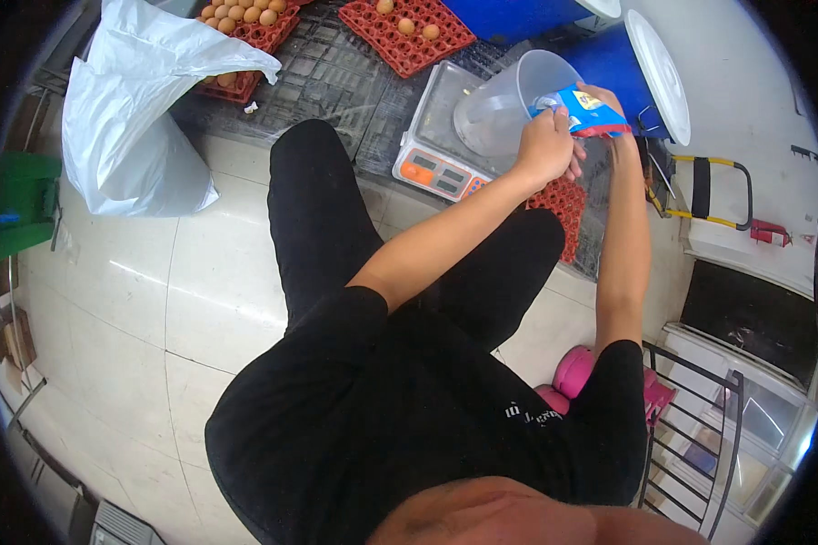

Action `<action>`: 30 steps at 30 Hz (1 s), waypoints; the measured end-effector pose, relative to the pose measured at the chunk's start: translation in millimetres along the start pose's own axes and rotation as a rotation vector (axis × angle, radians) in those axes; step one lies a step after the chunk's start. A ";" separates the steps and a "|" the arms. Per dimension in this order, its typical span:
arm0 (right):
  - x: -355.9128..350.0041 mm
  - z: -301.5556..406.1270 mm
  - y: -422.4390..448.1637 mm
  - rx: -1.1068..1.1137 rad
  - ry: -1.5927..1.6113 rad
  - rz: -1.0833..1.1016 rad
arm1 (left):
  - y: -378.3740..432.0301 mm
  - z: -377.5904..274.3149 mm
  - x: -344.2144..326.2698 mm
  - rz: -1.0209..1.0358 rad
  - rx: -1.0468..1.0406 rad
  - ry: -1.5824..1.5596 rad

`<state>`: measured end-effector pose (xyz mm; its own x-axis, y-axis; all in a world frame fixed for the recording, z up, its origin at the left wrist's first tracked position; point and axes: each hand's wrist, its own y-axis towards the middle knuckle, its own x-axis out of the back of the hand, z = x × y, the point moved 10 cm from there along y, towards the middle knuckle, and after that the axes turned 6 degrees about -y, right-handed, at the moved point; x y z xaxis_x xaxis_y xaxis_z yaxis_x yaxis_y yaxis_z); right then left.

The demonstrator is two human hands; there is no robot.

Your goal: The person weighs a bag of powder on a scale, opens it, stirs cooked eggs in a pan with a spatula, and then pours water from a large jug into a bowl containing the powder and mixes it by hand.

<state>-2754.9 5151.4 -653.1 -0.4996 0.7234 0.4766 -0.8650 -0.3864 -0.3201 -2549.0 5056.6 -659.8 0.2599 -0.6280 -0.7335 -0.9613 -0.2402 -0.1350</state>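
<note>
Both hands are on a blue and red plastic packet (596,117), held at the mouth of a translucent plastic bucket (494,112). My left hand (547,144) pinches the packet's near side between thumb and fingers. Behind its far side is my right hand (605,99), partly hidden by the packet. The bucket stands on the metal pan of a digital weighing scale (440,105), which has an orange and white front panel. What the packet holds cannot be seen.
Red egg trays (409,51) with brown eggs (431,32) lie on the dark platform (320,75). Blue drums (607,68) with white lids stand behind the scale. A white plastic sack (157,122) is at left. Another red tray (564,218) lies near my right knee.
</note>
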 end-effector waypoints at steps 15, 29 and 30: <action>-7.7 -5.5 -16.4 -0.131 0.337 0.063 | 4.9 -0.2 -22.4 0.088 0.086 -0.019; -26.7 0.0 0.5 -0.007 0.137 0.042 | 13.4 0.9 0.0 0.013 0.038 0.062; -41.5 9.8 -3.7 -0.031 0.220 0.139 | 12.6 -3.6 4.7 0.001 0.033 0.065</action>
<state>-2731.4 5117.2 -663.7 -0.5887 0.7725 0.2379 -0.7849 -0.4760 -0.3966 -2559.5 5048.0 -662.5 0.2634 -0.6751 -0.6891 -0.9637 -0.2157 -0.1570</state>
